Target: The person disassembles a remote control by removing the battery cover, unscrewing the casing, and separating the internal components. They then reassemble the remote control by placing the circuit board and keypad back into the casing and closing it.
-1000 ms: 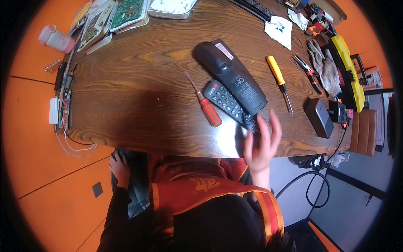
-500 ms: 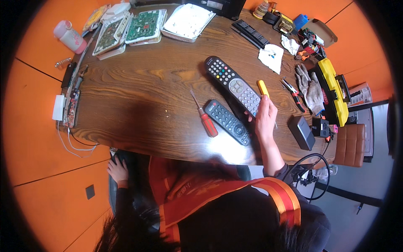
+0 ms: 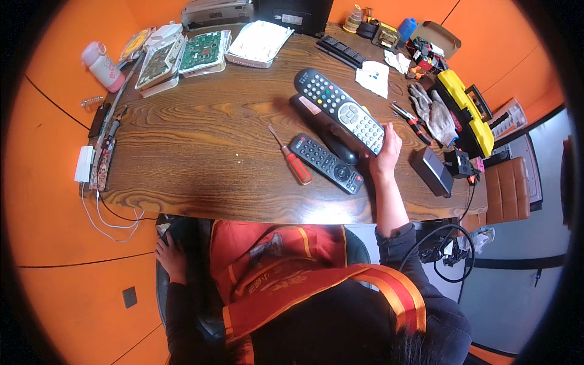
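My right hand grips the lower end of a large grey-and-black remote control, lifted off the table and tilted with its buttons up. Under it lies a dark elongated piece with a pale label and rounded end; whether it is a second remote or a shell I cannot tell. A smaller black remote control lies beside that, buttons up. Left of it is a screwdriver with a red handle. Low at the left, below the table edge, my left hand rests with fingers apart, holding nothing.
Opened white cases with green circuit boards stand at the back left. On the right are pliers, work gloves, a yellow-and-black toolbox and a dark grey box. A pink bottle stands far left.
The large remote control has been raised and tilted in my right hand, uncovering the dark piece beneath it. The yellow handle beside it is now mostly hidden. My left hand stays low.
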